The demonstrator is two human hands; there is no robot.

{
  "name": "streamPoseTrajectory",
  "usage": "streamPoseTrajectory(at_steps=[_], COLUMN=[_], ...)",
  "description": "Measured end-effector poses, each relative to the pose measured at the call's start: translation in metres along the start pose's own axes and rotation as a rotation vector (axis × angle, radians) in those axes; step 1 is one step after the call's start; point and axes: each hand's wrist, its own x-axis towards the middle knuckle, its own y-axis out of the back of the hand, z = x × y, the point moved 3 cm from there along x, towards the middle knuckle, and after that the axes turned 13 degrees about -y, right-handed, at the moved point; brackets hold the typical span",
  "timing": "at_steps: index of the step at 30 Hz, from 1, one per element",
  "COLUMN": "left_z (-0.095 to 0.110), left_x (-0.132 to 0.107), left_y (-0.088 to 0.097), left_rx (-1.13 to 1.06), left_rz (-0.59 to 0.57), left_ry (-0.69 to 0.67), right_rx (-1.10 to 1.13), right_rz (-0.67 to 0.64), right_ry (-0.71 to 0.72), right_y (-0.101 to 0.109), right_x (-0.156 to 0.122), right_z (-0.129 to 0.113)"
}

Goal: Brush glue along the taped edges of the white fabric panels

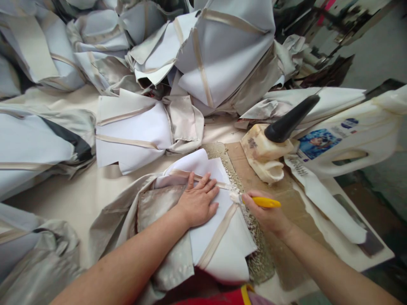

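Observation:
My left hand point(199, 202) lies flat, fingers spread, on a white piece point(219, 224) with beige tape strips, sewn to a grey satiny lining. A brush with a yellow handle point(262, 202) is gripped in my right hand point(265, 214). Its pale bristles point(235, 197) touch the right edge of the white piece, beside the ends of the tape strips. Beneath that edge runs a board crusted with dried glue-like lumps point(262, 258). Whether the bristles carry wet glue is too small to make out.
Right of the board, a cut-open plastic container point(263, 148) holds a black cone-shaped thing point(292, 118). Behind it lies a large white jug point(349, 135) with a blue label. Similar white pieces point(133, 131) lie at the left and are heaped at the back point(232, 46).

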Motion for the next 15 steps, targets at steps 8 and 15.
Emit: streamPoseTrajectory(at_steps=[8, 15], left_z=[0.0, 0.002], left_x=[0.0, 0.002], left_y=[-0.002, 0.001], left_rx=[0.032, 0.023], left_rz=[0.002, -0.032], left_ry=[-0.01, 0.001], right_rx=[-0.005, -0.018], right_rz=[-0.028, 0.051], right_ry=[-0.006, -0.031], right_y=[0.006, 0.005], right_x=[-0.022, -0.016], right_z=[-0.001, -0.002])
